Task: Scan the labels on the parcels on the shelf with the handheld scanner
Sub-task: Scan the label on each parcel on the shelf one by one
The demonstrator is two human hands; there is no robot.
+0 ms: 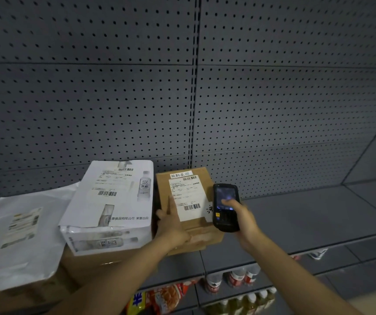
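Grey pegboard backs the shelf, whose deck lies bare to the right of the brown parcel out to the front edge. Three parcels show: this brown one, a white box touching its left side, and a white mailer bag further left. Left hand lies flat on the brown parcel beside its label; right hand's grip is wrapped round the one scanner, just right of that label.

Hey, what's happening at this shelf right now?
A person is scanning parcels on a grey shelf. The right hand holds a black handheld scanner beside the shipping label on a brown cardboard box, thumb on its screen. The left hand rests flat on that box, fingers straight. A white box printed with bottles and a white mailer bag lie to the left.
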